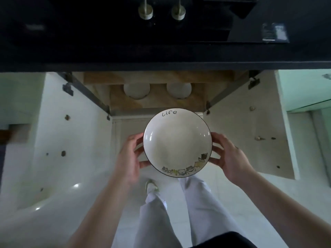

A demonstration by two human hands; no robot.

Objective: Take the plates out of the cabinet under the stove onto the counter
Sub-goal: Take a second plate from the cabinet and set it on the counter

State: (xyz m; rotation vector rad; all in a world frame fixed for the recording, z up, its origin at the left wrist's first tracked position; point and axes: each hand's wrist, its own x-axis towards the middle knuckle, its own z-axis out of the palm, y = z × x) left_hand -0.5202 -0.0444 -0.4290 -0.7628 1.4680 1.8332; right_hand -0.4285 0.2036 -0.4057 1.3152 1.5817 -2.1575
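Our hands, left hand (131, 154) and right hand (228, 156), clasp opposite rims of the level plate (177, 142), held between them, with the dark desk (161, 56) ahead and above.

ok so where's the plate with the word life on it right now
In the head view the plate is centre frame, held level between the left hand and right hand, in front of the open cabinet, below the counter edge.

The open cabinet (157, 99) at centre frame sits between two swung-out doors, the left door (71, 133) and the right door (250, 133), leaving a gap between them. The dark counter edge (161, 66) overhangs the opening across the frame. Inside, two white dishes (137, 90) stand on the wooden shelf, with bare shelf between them.
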